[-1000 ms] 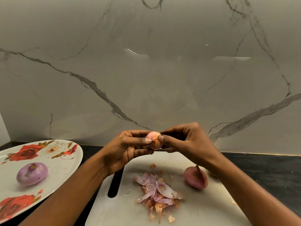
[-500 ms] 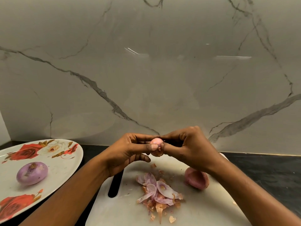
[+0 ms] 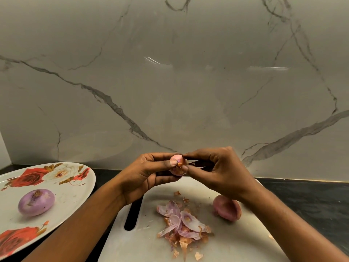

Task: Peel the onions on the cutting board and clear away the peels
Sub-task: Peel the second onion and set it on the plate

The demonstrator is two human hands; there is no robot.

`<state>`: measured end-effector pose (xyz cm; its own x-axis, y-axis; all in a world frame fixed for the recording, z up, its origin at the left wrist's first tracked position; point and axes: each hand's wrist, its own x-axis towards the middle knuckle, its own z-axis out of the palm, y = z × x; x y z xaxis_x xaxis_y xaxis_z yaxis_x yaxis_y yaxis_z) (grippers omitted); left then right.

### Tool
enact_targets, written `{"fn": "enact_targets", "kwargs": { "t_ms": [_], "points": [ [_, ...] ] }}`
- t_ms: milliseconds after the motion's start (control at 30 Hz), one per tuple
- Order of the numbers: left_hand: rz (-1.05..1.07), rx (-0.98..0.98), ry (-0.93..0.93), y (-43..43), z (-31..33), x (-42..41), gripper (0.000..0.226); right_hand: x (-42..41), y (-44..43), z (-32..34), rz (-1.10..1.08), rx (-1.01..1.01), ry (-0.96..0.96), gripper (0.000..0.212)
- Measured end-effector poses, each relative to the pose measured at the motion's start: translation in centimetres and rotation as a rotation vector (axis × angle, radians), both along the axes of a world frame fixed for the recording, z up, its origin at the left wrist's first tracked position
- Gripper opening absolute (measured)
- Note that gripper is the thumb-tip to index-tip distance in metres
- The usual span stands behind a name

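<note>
**A:** Why was the small onion (image 3: 176,165) held up over the cutting board (image 3: 236,242)?

**B:** Probably so scraps landed on the peel pile (image 3: 183,225). Left hand (image 3: 143,174) pinched it in its grip, right hand (image 3: 222,173) nipped its loose skin.

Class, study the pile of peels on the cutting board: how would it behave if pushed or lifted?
The pile of peels looks thin and curled, so probably light and floppy. Its pieces lie loose, with crumbs strewn over the cutting board, so a push would likely scatter it rather than slide it whole.
</note>
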<state>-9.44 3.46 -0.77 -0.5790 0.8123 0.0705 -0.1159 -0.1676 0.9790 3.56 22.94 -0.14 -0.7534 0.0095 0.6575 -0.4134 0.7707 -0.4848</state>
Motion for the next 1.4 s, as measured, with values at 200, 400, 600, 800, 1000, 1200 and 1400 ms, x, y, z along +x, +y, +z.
{"fn": "enact_targets", "kwargs": {
  "t_ms": [200,400,600,800,1000,1200,1400],
  "points": [
    [0.013,0.004,-0.032,-0.07,0.22,0.21,0.033,-0.39,0.36,-0.3,-0.04,0.06,0.069,0.023],
    [0.014,0.004,-0.019,-0.09,0.2,0.3,0.036,-0.33,0.06,-0.26,0.026,0.16,0.06,0.033],
    [0.013,0.02,-0.057,-0.17,0.38,0.3,0.036,-0.52,0.43,-0.17,-0.047,0.14,0.082,0.023],
    [0.022,0.037,-0.113,-0.26,0.47,0.07,0.035,-0.25,0.52,-0.03,-0.121,0.098,0.052,0.021],
    [0.031,0.051,-0.127,-0.45,0.59,0.19,0.038,-0.21,0.18,0.03,-0.123,-0.084,-0.007,0.022],
    [0.015,0.04,-0.09,-0.29,0.47,0.16,0.04,-0.22,-0.03,0.13,-0.047,-0.251,-0.175,0.031],
    [0.006,0.027,-0.045,-0.28,0.34,0.23,0.037,-0.5,-0.13,0.2,-0.046,-0.385,-0.222,0.027]
  ]
}}
